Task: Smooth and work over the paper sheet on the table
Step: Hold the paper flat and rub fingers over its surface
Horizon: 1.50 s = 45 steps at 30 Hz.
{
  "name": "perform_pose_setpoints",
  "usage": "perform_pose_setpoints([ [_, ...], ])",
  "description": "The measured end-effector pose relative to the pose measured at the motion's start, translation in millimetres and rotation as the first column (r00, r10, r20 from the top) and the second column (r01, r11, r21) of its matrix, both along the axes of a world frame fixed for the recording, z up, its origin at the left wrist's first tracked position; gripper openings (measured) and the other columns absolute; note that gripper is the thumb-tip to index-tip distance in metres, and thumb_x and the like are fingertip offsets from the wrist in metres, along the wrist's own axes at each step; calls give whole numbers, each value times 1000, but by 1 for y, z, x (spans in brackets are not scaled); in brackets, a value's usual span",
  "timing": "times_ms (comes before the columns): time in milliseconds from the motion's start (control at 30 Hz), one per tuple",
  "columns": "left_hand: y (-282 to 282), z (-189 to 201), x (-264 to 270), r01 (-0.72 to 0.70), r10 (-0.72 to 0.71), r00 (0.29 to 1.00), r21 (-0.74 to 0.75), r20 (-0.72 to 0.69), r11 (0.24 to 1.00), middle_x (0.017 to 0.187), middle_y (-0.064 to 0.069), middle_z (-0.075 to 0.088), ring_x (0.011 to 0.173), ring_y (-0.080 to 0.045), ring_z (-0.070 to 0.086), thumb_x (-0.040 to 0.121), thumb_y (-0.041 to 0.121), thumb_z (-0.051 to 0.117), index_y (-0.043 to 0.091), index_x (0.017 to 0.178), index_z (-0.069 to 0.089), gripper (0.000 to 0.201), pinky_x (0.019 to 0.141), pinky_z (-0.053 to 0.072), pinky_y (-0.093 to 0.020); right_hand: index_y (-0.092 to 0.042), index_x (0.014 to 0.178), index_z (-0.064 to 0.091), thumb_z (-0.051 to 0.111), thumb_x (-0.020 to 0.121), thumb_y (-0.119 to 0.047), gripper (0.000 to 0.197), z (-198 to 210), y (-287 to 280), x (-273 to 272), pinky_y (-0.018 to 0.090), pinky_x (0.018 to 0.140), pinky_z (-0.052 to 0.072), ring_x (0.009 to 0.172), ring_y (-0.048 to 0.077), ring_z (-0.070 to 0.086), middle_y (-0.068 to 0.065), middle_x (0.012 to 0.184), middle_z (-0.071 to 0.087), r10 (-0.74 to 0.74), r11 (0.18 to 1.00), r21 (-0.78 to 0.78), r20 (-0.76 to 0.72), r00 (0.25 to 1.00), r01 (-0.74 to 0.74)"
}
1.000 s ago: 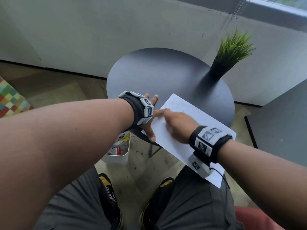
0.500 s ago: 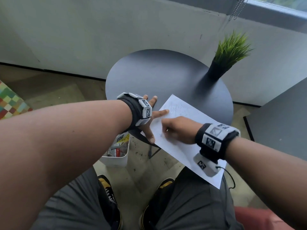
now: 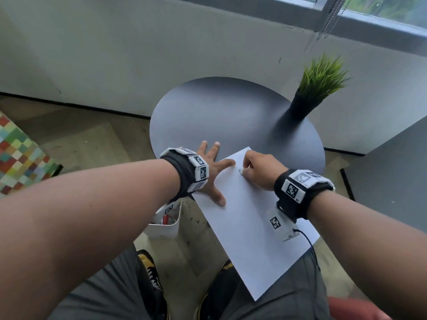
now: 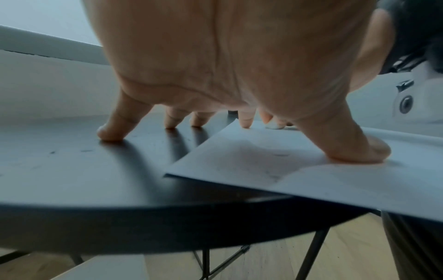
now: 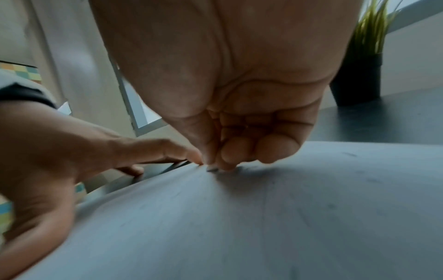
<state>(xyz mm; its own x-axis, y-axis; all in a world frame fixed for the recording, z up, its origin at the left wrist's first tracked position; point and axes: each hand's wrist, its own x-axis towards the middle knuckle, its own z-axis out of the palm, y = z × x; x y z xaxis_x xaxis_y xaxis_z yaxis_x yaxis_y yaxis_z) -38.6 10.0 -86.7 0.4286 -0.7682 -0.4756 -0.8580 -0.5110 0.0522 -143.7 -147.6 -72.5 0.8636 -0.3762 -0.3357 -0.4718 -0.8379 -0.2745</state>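
Observation:
A white paper sheet lies at an angle on the round dark table, its near end hanging over the table's edge. My left hand is spread flat. Its thumb and forefinger press the sheet's left edge, and the other fingers rest on the table. My right hand is curled near the sheet's far corner. It pinches a small white eraser against the paper, right beside the left forefinger. The eraser's tip barely shows under the fingers.
A green plant in a black pot stands at the table's far right. A white bin sits on the floor under the table's near left edge. A dark panel rises at the right. My knees are below the overhanging sheet.
My right hand has slid across the sheet, away from me toward its far corner. The left hand stays pressed on the sheet's left edge.

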Motion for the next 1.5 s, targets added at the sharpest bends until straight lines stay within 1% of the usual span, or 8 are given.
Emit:
perform_pose_setpoints([
  [233,2,-4,4,1,-1,1000,7,-13,1000,166,-3,-26,152,-40,-20,52,94,65,61,149,-9,127,108,11,-78,-18,101,58,53,91,-22,12,6,43,-10,34,73,46,85,26,56,5,92,63,404,915,49,-39,914,-402],
  [400,2,-6,5,0,0,1000,11,-4,1000,166,-1,-26,152,-39,-19,52,97,60,61,149,-14,127,109,11,-77,-15,99,53,52,92,-29,16,3,7,5,33,71,45,89,30,59,7,94,61,-32,998,-60,57,998,36],
  [600,4,-9,7,11,-11,1000,-7,11,1000,166,0,-26,153,-37,-18,43,102,55,65,144,-15,128,107,9,-80,-19,100,60,55,89,-23,13,-2,49,-8,32,70,44,85,26,60,7,93,66,337,940,65,-17,942,-335],
  [767,2,-7,6,-2,2,1000,4,1,1000,166,1,-26,153,-37,-19,47,99,59,64,145,-16,129,108,12,-79,-17,91,58,52,87,-24,9,-3,12,17,30,71,43,96,29,61,9,102,65,-56,996,-72,58,997,60],
  [933,3,-10,9,3,-3,1000,13,-3,1000,164,5,-30,153,-33,-21,35,105,51,63,145,-12,133,107,10,-81,-22,97,66,55,82,-26,19,-12,44,10,30,66,48,75,19,60,0,85,66,215,973,76,43,976,-218],
  [1100,-1,-11,8,9,-9,1000,6,-6,1000,166,-2,-25,152,-40,-20,47,97,61,60,148,-15,131,113,15,-75,-16,82,61,63,85,-33,17,-3,6,22,28,68,42,82,23,56,3,88,61,-19,998,-62,51,999,23],
  [1267,1,-15,11,0,0,999,-6,-35,1000,165,2,-30,151,-36,-24,39,101,58,63,145,-15,135,113,11,-77,-20,103,63,60,83,-24,20,-8,39,10,32,71,46,77,20,58,-1,83,62,343,936,87,2,939,-341],
  [1500,-3,-14,10,4,-4,1000,26,-15,1000,165,-3,-28,151,-42,-22,47,97,61,57,150,-16,134,116,11,-72,-23,89,59,60,87,-30,8,-6,7,4,28,66,39,85,21,56,-1,92,62,-27,999,-23,58,998,29],
])
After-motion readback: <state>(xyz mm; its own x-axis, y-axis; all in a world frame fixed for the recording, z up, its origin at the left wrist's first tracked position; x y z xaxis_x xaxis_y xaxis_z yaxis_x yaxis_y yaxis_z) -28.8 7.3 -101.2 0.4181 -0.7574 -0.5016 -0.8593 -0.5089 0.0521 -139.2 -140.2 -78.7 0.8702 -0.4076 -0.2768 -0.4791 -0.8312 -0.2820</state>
